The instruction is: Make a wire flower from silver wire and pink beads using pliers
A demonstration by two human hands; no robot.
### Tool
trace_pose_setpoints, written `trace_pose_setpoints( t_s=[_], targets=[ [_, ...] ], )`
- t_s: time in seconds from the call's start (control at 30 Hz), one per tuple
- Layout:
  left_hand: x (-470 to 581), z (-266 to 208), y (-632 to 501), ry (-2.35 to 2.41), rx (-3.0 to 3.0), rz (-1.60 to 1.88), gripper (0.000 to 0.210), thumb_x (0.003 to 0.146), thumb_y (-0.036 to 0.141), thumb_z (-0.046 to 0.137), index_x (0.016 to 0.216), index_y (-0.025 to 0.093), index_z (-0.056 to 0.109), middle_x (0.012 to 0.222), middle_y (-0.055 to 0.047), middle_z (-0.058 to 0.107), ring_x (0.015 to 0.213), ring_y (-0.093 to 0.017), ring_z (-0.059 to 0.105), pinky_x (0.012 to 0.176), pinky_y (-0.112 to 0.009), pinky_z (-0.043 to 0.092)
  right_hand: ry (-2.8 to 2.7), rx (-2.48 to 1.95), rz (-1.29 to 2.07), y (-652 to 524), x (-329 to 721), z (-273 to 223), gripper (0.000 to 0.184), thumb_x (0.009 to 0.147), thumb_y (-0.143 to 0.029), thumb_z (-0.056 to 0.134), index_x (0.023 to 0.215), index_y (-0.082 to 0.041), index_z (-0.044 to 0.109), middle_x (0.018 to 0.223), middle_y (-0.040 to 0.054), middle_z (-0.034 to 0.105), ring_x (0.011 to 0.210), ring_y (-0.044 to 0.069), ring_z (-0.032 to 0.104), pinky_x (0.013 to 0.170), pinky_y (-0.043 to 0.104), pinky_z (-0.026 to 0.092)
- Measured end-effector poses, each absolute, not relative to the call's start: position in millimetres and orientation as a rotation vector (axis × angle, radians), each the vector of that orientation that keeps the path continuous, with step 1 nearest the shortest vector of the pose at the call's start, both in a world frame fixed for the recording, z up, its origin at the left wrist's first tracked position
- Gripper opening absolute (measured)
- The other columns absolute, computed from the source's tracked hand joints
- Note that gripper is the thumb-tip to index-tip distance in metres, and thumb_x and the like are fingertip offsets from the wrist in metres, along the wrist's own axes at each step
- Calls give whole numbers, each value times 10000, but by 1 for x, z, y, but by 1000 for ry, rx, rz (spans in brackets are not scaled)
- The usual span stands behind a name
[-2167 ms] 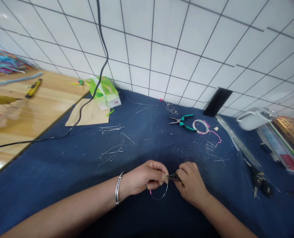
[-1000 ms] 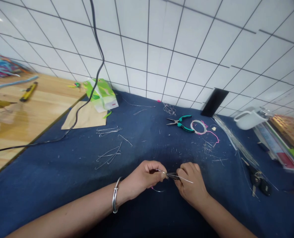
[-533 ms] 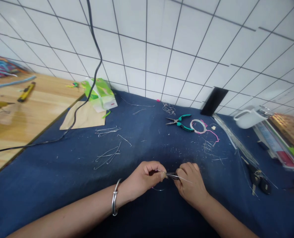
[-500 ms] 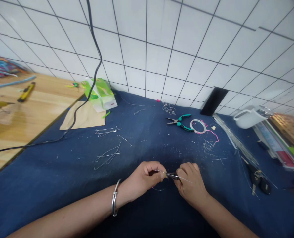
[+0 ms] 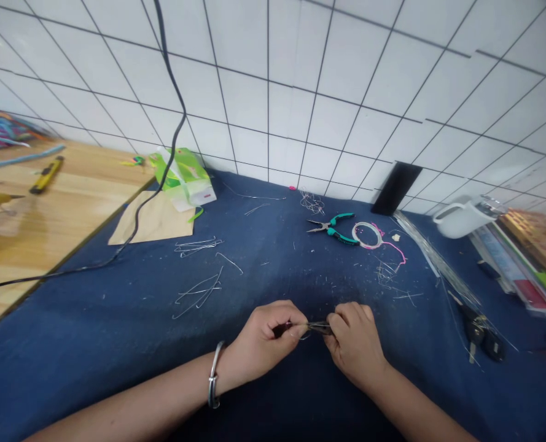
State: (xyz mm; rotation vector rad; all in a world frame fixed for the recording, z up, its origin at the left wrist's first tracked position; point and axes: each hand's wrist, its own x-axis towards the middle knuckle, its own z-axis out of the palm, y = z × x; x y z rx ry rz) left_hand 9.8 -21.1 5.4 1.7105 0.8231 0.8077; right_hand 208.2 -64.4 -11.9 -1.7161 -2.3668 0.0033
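My left hand, with a silver bangle at its wrist, pinches a thin metal wire between thumb and fingers. My right hand is closed around a pair of pliers, whose dark jaws point left and meet the wire at my left fingertips. The pliers' handles are hidden inside my right fist. Bent wire pieces lie on the dark blue cloth to the left of my hands.
Teal-handled pliers lie open beside a wire coil. Wire scraps, keys, a white mug and stacked books are on the right. A black cable crosses a brown paper at left.
The wire between my hands has turned; its long end no longer stretches across my right hand. My left hand has shifted slightly, and the pliers remain in my right hand.
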Motion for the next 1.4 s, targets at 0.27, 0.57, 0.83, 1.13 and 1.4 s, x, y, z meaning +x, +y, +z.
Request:
trace_pose_setpoints(
  t_s=[0.27,0.57,0.83,1.13,1.4],
  targets=[
    [10,8,-23,818,1787,831,152,812,160,494,716,147,611,633,-25,545,596,-111,488,580,-224,378,-2374,-1692,-15,-65,208,-14,171,823,-270,486,693,-173,538,732,34,486,736,156,420,680,308,262],
    [10,5,-22,813,1796,816,157,820,181,493,701,144,588,629,-21,532,593,-108,475,579,-223,370,-2408,-1692,54,-66,207,-15,197,831,-271,465,666,-170,497,708,29,481,709,155,405,677,308,256],
    [10,2,-23,813,1850,827,140,816,157,493,715,143,589,633,-21,538,603,-109,480,590,-226,375,-2426,-1691,158,-67,207,-16,207,847,-277,437,676,-171,487,700,25,492,694,151,410,675,304,250],
    [11,-2,-24,820,1880,874,125,812,138,493,748,144,600,647,-19,547,618,-108,496,596,-226,393,-2438,-1691,221,-66,207,-12,200,853,-277,426,686,-178,473,680,11,509,663,147,410,661,294,241],
    [13,-6,-23,808,1885,892,125,802,117,494,733,135,596,643,-15,534,611,-105,486,579,-226,389,-2471,-1694,217,-67,210,-10,185,846,-275,431,692,-183,476,671,3,524,655,149,428,648,291,231]
  ],
)
